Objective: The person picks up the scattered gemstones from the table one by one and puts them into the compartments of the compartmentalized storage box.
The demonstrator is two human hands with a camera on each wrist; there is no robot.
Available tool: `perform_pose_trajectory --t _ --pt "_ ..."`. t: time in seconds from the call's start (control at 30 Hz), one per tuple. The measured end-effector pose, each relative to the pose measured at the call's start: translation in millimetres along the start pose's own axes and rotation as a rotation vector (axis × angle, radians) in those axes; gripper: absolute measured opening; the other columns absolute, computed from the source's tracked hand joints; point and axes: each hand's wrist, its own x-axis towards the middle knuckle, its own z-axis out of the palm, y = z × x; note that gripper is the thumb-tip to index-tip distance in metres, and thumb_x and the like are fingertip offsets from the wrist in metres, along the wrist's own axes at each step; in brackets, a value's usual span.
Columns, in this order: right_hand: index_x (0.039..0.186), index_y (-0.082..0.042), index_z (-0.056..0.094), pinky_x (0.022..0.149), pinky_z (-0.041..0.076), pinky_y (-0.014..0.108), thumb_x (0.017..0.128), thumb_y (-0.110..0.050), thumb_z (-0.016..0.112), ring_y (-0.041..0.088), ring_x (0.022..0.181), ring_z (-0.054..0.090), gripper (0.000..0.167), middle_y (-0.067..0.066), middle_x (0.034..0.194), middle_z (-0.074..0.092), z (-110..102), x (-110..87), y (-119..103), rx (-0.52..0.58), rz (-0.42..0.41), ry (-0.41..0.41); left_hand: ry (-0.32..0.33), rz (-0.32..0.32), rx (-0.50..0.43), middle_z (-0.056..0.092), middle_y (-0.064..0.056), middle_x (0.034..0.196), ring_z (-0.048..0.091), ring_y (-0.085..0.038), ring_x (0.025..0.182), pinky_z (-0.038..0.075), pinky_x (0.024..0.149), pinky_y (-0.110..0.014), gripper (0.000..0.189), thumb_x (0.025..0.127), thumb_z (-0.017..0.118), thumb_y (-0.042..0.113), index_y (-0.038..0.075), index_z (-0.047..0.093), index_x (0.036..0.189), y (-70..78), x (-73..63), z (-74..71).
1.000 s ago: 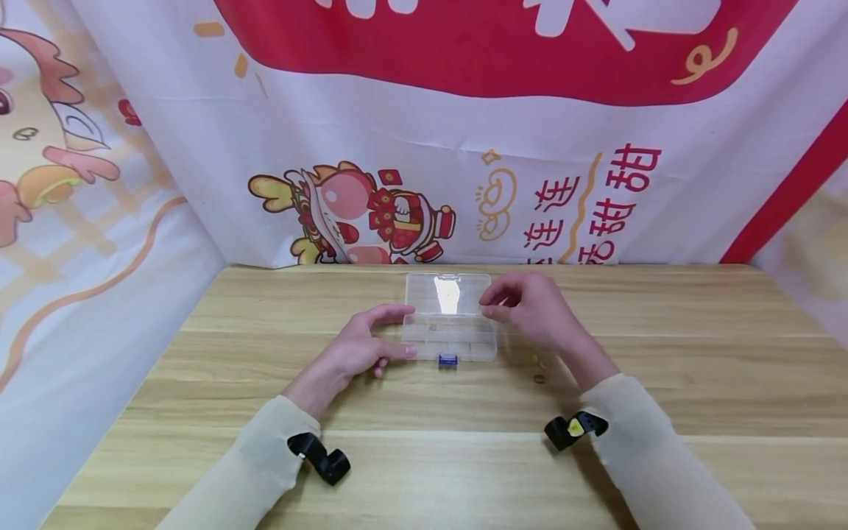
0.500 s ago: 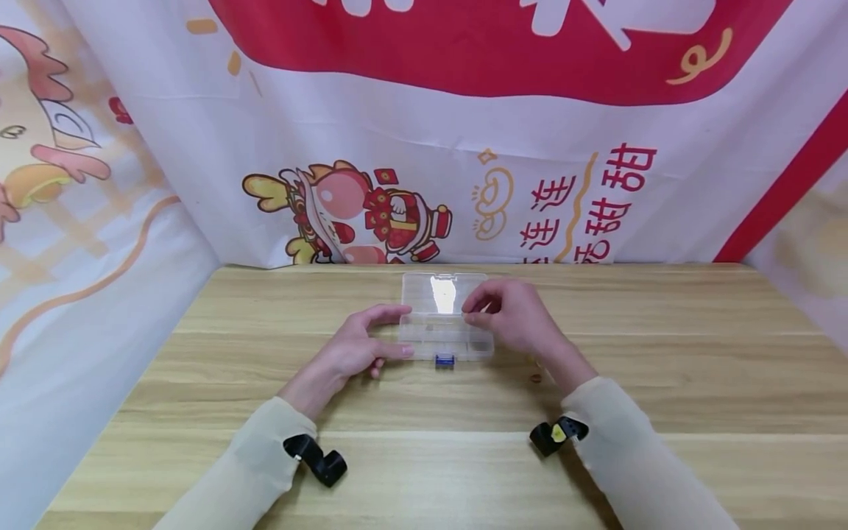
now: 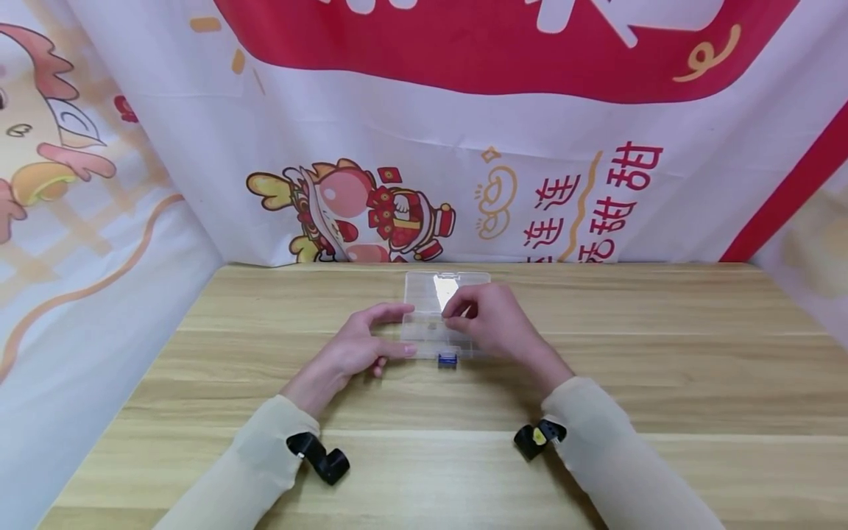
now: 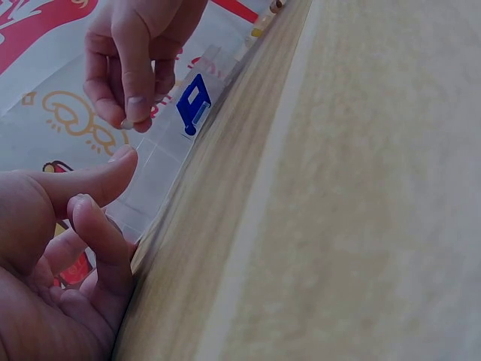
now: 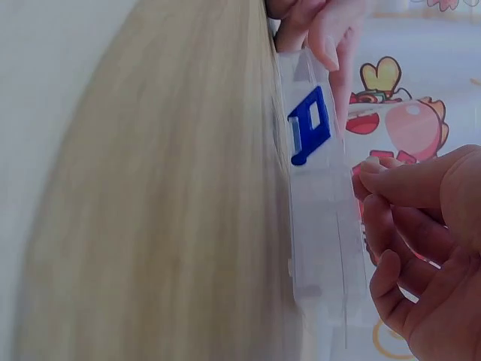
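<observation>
A clear plastic storage box [image 3: 427, 338] sits toward the far edge of a pale wood-grain bench [image 3: 397, 456], its transparent lid [image 3: 420, 291] folded back behind it and catching a bright patch of glare. Thin walls divide the box into compartments, and a blue latch [image 3: 447, 361] stands out on its front edge. Across from me, the person's left hand [image 3: 358, 344] holds the box's left end between thumb and forefinger. The right hand [image 3: 486, 316] is above the compartments, thumb and forefinger brought together; I cannot tell whether something tiny is between them. Past the box's right end, seen from the left wrist, lie a small brown piece [image 4: 275, 6] and a yellowish one [image 4: 256, 32]. Both arms wear cream sleeves [image 3: 245, 464] with black wrist cameras [image 3: 326, 464]. Behind the bench hangs a white cloth banner [image 3: 424, 121] printed with a red shape, a cartoon dragon [image 3: 344, 213] and Chinese characters.
</observation>
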Motion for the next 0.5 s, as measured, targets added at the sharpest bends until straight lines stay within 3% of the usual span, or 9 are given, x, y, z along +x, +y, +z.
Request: perform_pose_trajectory --t 0.5 --pt "0.1 -0.018 0.081 0.085 0.057 0.034 0.099 -0.015 0.077 0.017 0.091 0.065 0.005 -0.003 0.095 0.075 14 12.0 -15 -0.121 -0.043 -0.046 -0.007 0.002 0.009 0.051 -0.004 0.154 0.048 -0.015 0.053 0.045 0.047 -0.021 0.068 0.086 0.089 0.014 0.031 0.061 0.146 0.9 0.0 -0.6"
